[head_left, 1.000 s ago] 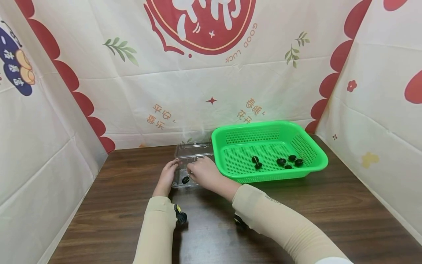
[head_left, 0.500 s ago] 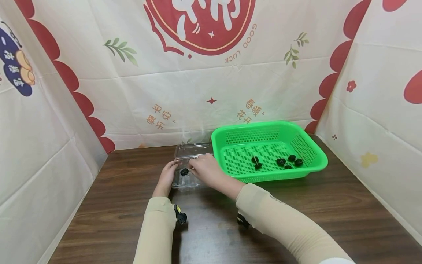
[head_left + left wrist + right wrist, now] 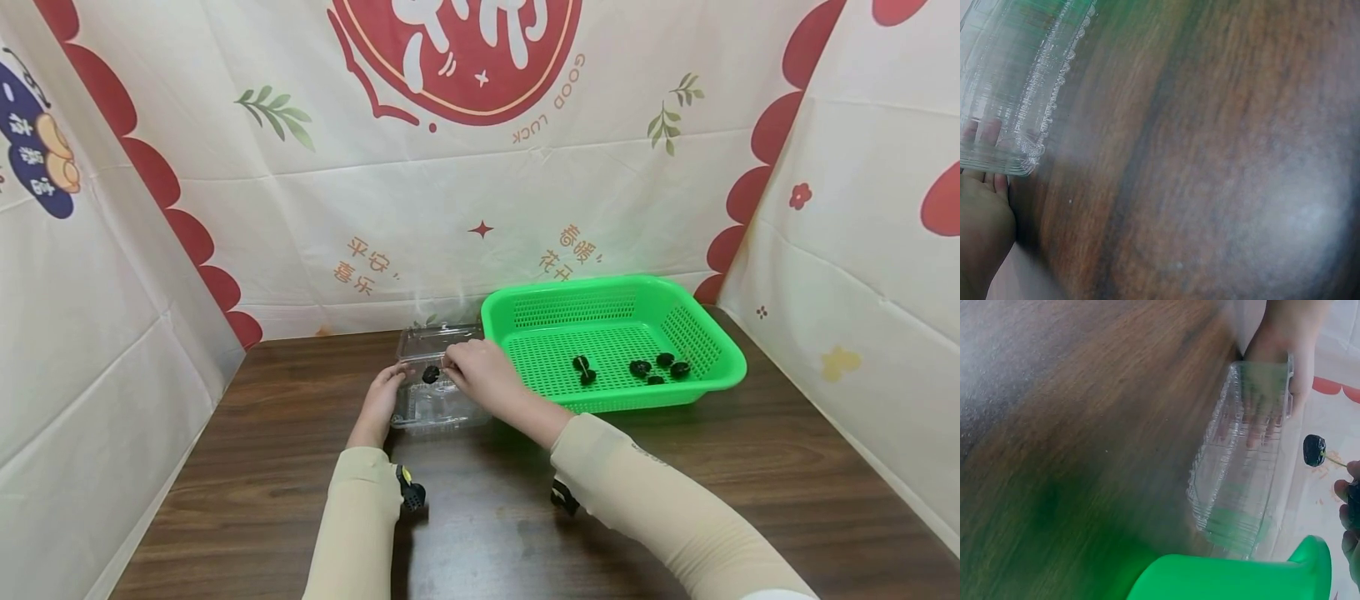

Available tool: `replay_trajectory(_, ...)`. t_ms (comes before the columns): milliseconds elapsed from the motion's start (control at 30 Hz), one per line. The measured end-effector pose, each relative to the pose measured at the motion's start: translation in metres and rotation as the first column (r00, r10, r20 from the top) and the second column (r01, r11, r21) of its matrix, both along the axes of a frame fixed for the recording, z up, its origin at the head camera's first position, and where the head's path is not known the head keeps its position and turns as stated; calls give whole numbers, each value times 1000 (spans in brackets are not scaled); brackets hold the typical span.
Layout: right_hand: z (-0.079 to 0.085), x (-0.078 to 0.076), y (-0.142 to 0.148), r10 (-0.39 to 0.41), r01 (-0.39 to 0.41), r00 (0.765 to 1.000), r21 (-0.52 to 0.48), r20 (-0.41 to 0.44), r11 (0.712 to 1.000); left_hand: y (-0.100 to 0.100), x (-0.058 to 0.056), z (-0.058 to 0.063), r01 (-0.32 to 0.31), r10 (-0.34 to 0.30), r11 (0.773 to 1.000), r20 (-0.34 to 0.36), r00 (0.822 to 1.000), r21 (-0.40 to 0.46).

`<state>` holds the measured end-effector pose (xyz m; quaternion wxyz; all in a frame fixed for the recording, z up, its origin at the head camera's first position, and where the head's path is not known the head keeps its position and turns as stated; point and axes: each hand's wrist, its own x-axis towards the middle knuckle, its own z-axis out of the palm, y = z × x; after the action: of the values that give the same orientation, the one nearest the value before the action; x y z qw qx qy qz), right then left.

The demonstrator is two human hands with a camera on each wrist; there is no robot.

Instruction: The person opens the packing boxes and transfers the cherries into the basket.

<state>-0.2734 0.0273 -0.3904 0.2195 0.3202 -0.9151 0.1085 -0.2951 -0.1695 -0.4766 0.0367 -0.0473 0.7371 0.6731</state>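
In the head view, my right hand (image 3: 483, 375) holds a pair of black round pieces joined by a thin pale stem. One black piece (image 3: 431, 375) sticks out to the left, above a clear plastic box (image 3: 442, 404). The right wrist view shows that black piece (image 3: 1314, 450) on its yellow-green stem, with another dark piece (image 3: 1354, 503) between my right fingers. My left hand (image 3: 381, 400) grips the left end of the box; its fingers show through the clear wall in both wrist views. The box's lid (image 3: 442, 340) lies back, open.
A green perforated basket (image 3: 611, 404) stands right of the box, holding several similar black pieces (image 3: 584, 369). Both rest on a brown wooden table (image 3: 480, 517). Printed cloth (image 3: 420, 192) hangs behind and along the sides.
My right hand has risen and moved slightly right, lifting the black pair from the bottom of the clear box to above it. My left hand has stayed at the box's left end.
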Motion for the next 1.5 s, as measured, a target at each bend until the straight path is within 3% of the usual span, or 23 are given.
replay_trajectory(333,5,-4,11,18,18,981,-182,192,983,1,1,0,0,0,1000,7,1000,-3)
replay_trajectory(600,7,-5,21,9,65,965,-272,263,960,1,1,0,-3,3,1000,-6,1000,1)
replay_trajectory(1033,3,-8,43,-21,88,973,-290,229,953,0,0,-1,-1,1,1000,5,1000,-6)
replay_trajectory(1500,-1,-10,64,-72,116,978,-227,194,967,1,-1,-1,-8,8,1000,-5,1000,-4)
